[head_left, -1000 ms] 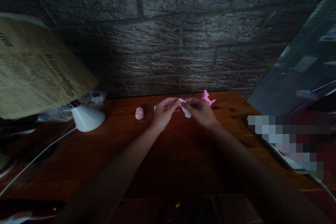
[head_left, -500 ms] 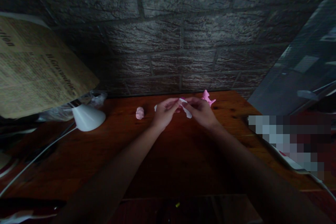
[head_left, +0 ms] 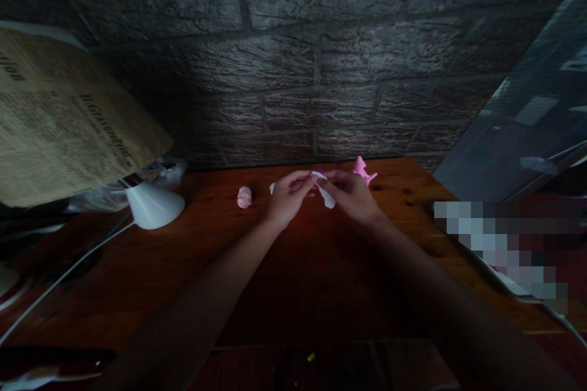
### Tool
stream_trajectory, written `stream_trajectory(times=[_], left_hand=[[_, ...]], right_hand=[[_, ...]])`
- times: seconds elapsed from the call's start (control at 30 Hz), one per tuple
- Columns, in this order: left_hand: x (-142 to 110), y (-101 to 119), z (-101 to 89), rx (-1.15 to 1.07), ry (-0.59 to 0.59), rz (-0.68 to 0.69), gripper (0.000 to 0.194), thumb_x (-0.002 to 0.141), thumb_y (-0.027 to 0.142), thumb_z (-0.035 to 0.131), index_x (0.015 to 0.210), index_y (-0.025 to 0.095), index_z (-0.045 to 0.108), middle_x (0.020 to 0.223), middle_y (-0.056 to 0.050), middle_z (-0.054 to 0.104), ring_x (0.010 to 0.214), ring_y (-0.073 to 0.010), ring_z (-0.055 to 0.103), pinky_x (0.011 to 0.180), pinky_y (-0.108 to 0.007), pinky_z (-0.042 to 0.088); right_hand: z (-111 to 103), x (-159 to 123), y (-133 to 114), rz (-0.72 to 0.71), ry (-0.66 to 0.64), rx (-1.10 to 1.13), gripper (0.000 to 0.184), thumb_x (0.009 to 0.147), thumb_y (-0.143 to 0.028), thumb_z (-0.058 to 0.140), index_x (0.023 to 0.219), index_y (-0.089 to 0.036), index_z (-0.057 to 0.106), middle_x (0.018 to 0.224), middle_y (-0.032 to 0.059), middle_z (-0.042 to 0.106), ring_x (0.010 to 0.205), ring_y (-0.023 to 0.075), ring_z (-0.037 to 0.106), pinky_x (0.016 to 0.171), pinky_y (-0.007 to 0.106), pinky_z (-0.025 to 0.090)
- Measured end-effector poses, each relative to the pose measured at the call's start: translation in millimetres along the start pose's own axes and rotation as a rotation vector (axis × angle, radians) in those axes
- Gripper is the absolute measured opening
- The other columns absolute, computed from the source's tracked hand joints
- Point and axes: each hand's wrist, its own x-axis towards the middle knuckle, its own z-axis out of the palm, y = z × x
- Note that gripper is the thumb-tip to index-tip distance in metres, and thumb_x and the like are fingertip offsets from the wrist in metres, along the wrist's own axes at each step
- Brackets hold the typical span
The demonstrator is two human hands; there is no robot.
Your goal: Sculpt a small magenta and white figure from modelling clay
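Observation:
My left hand (head_left: 290, 191) and my right hand (head_left: 352, 194) meet over the back of the wooden table. Between them they pinch a thin, irregular white piece (head_left: 329, 199), perhaps paper or soft clay; which one I cannot tell. It hangs down beside my right thumb. Just above the fingertips a bit of magenta (head_left: 319, 171) shows, the rest of it hidden. Behind my right hand stands a pink pointed figure (head_left: 361, 168), partly covered by the fingers. A pale pink lump (head_left: 244, 197) lies left of my left hand. Another white scrap (head_left: 272, 189) peeks out beside my left knuckles.
The wooden table (head_left: 302, 281) runs up to a grey brick wall (head_left: 275, 61). On the left is a lamp with a white base (head_left: 156, 206), a newspaper-print shade (head_left: 68, 122) and a white cord (head_left: 68, 278). At the right edge lies a blurred-out object (head_left: 495, 256).

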Motion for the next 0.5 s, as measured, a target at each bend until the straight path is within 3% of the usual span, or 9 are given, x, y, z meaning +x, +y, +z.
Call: stream_trajectory(times=[0.23, 0.5], left_hand=[[0.9, 1.0, 1.1, -0.02, 0.032, 0.001, 0.019, 0.086, 0.033, 0.071, 0.096, 0.017, 0.07, 0.079, -0.005, 0.073, 0.07, -0.0134, 0.069, 0.068, -0.027, 0.058], [0.9, 0.8, 1.1, -0.021, -0.001, -0.001, 0.021, 0.088, 0.035, 0.069, 0.097, 0.016, 0.069, 0.086, -0.007, 0.075, 0.078, -0.0159, 0.072, 0.071, -0.028, 0.058]], right_hand=[[-1.6, 1.1, -1.2, 0.082, 0.032, 0.028, 0.04, 0.074, -0.054, 0.073, 0.085, -0.017, 0.069, 0.068, 0.0013, 0.065, 0.055, 0.0115, 0.051, 0.05, 0.026, 0.038], [-1.1, 0.9, -6.3, 0.099, 0.035, 0.034, 0.041, 0.074, -0.057, 0.075, 0.086, -0.018, 0.069, 0.068, 0.0003, 0.065, 0.055, 0.0104, 0.049, 0.05, 0.025, 0.037]])
